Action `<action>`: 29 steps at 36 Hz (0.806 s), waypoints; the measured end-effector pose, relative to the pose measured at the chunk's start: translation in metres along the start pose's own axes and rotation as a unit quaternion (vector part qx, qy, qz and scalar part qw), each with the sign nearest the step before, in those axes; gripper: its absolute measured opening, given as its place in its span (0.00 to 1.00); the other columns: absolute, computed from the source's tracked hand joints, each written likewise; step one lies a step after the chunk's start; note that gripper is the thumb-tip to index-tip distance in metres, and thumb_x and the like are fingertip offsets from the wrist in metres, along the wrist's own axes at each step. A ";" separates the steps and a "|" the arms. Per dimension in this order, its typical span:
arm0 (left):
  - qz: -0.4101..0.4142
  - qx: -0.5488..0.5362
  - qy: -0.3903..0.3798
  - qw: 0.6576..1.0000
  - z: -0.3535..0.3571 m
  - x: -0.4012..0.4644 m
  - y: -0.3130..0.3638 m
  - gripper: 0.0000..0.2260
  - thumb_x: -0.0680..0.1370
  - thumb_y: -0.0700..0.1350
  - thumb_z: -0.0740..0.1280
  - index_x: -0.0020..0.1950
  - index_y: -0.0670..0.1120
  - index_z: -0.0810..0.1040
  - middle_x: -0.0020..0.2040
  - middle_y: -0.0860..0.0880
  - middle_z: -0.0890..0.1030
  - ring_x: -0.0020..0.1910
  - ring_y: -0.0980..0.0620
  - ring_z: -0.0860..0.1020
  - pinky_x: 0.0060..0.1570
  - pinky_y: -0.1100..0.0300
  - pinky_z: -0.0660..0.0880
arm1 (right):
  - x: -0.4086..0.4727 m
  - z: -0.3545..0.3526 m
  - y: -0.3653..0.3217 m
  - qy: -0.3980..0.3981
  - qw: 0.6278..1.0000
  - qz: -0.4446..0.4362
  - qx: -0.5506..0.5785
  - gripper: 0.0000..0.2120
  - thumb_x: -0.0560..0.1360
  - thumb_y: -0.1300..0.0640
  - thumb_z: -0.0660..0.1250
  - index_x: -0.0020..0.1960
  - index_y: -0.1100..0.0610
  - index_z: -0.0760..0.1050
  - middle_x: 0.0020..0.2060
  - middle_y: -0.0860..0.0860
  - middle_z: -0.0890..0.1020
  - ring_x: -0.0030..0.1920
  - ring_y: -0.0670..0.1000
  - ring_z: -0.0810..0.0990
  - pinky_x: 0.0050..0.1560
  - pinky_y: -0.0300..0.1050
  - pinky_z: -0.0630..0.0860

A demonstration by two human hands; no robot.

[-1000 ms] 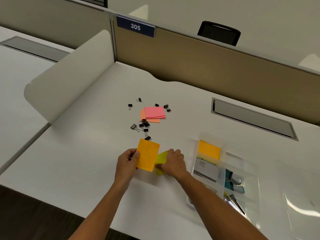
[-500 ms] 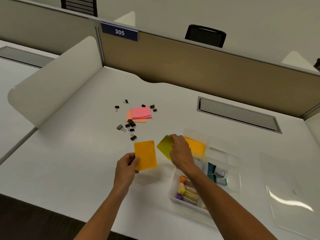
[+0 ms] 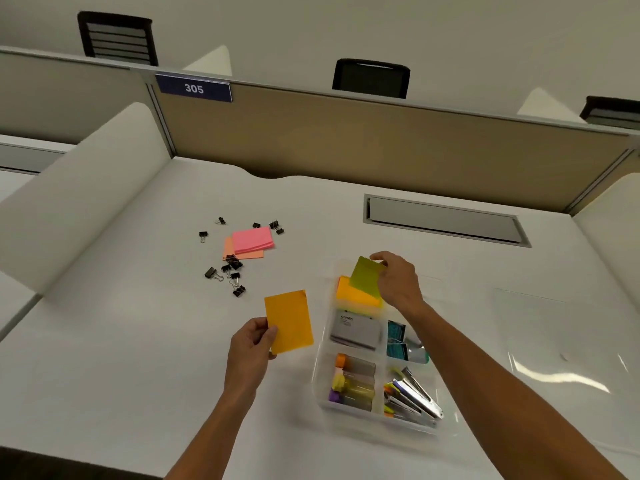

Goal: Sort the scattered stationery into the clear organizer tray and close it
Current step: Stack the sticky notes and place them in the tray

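The left hand (image 3: 250, 351) pinches an orange sticky-note pad (image 3: 289, 321) above the white desk (image 3: 121, 341). The right hand (image 3: 396, 280) pinches a green sticky-note pad (image 3: 365, 276) over the clear organizer tray (image 3: 320, 372), above the orange notes (image 3: 349, 293) in its far compartment. A grey box (image 3: 354, 330) inside reads "camlin". The partition sign (image 3: 193, 88) reads "305". Binder clips (image 3: 230, 268) and pink notes (image 3: 252, 239) lie farther left.

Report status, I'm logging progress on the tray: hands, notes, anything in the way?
Left hand holds orange note pad. Right hand pinches green note pad over organizer tray. Pink pad, binder clips unsorted. Path clear.
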State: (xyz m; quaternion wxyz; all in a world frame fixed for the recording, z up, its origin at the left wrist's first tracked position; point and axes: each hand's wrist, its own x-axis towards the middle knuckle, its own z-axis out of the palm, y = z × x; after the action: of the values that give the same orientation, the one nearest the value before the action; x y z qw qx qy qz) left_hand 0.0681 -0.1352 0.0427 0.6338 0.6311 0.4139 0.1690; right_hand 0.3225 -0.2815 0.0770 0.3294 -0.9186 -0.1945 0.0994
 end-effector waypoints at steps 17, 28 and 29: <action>-0.011 0.008 0.036 0.999 -0.015 -0.026 -0.012 0.07 0.80 0.43 0.65 0.58 0.48 0.77 0.53 0.50 0.81 0.51 0.51 0.80 0.41 0.57 0.78 | 0.010 0.026 0.020 -0.101 0.990 -0.021 -0.097 0.28 0.74 0.71 0.59 0.73 0.56 0.69 0.67 0.56 0.76 0.65 0.57 0.74 0.59 0.48 0.72; 0.004 0.018 0.016 1.000 0.000 -0.029 -0.003 0.06 0.80 0.44 0.65 0.57 0.49 0.77 0.52 0.51 0.82 0.50 0.52 0.80 0.41 0.59 0.78 | -0.004 0.017 0.021 -0.071 0.987 -0.051 -0.138 0.30 0.75 0.68 0.61 0.75 0.51 0.64 0.67 0.53 0.74 0.65 0.55 0.73 0.59 0.50 0.73; 0.007 0.020 0.010 1.000 0.003 -0.029 -0.002 0.06 0.80 0.44 0.65 0.57 0.50 0.77 0.52 0.52 0.82 0.50 0.53 0.80 0.40 0.59 0.77 | -0.005 0.015 0.022 -0.074 0.989 -0.042 -0.117 0.30 0.75 0.68 0.61 0.74 0.51 0.65 0.66 0.52 0.75 0.64 0.55 0.74 0.58 0.49 0.73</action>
State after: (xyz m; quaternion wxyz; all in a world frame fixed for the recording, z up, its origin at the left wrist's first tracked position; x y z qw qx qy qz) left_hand 0.0523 -0.1585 0.0490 0.6158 0.6450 0.4189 0.1711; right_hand 0.3192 -0.2907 0.0521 0.2081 -0.9320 -0.2669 0.1298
